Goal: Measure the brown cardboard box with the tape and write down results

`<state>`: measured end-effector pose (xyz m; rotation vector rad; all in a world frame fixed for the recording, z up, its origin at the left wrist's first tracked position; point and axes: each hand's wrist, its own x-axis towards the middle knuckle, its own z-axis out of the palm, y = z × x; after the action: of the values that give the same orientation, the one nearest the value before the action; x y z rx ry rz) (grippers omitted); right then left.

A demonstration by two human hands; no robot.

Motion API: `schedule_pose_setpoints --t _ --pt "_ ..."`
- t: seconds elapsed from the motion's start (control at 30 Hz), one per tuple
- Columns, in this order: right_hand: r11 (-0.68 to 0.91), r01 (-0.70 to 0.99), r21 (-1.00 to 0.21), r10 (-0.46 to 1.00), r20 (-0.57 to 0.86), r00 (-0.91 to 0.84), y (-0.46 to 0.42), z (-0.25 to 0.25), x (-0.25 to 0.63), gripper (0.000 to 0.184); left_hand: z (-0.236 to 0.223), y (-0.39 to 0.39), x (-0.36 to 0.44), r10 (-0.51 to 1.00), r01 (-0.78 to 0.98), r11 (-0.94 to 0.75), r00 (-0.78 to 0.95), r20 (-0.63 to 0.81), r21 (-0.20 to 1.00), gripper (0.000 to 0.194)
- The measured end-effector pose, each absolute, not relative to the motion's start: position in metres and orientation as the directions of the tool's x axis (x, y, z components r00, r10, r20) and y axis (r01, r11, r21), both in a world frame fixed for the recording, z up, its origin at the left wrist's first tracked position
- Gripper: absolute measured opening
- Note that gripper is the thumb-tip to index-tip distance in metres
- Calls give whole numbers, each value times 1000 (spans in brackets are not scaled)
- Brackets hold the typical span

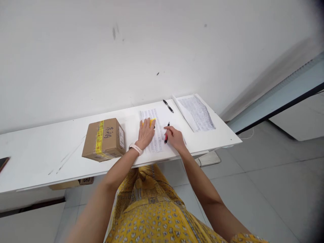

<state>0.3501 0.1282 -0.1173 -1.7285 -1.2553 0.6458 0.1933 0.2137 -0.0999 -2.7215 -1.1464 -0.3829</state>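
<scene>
A sheet of printed paper [157,143] lies on the white table in front of me. My left hand [146,134] rests flat on the sheet, fingers stretched out. Under those fingers a yellow object [152,122] with a dark part shows; most of it is hidden, so its kind is unclear. My right hand [175,137] is closed at the sheet's right side, its fingertips around a red and black pen [166,138]. The pen's two ends stick out on either side of the fingers. Beyond the hands lies a second, black pen [168,106].
A taped cardboard box [107,138] with handwriting stands left of my left hand. Printed sheets [196,113] lie at the right end of the white table [65,135]. Behind it rises a white wall [141,60]. A dark-edged object [3,163] shows at far left.
</scene>
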Motion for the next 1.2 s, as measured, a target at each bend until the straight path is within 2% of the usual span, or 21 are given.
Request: schedule_pose_setpoints --t 0.03,0.1,0.2,0.37,0.47,0.57,0.73,0.83,1.0,1.2 --pt "-26 316 -948 920 100 378 124 -119 353 33 -106 208 188 674 720 -692 672 308 -54 51" --pt "120 68 -990 901 138 411 117 -122 357 32 -117 191 178 657 707 -706 680 325 -51 52" --pt "221 -26 -975 873 186 450 110 -123 354 33 -132 155 166 603 638 -770 738 301 -22 52" --pt "181 65 -981 821 187 540 105 -123 336 29 -140 105 160 572 583 -811 773 274 47 43" --pt "167 41 -985 863 166 477 104 -122 332 36 -137 97 161 606 607 -790 748 272 91 44" --pt "109 60 -992 908 124 400 104 -122 334 41 -135 98 162 601 594 -797 761 247 109 55" --pt "29 211 -977 897 119 427 103 -126 339 34 -133 98 163 608 599 -793 769 195 111 59" --pt "30 205 -978 902 115 417 103 -129 340 27 -132 97 163 613 601 -790 768 184 120 57" --pt "-30 217 -976 902 67 426 102 -131 341 29 -134 97 163 603 586 -797 773 194 145 55" --pt "-1 417 -909 868 207 452 101 -131 341 28 -136 96 163 601 586 -799 774 199 132 55"
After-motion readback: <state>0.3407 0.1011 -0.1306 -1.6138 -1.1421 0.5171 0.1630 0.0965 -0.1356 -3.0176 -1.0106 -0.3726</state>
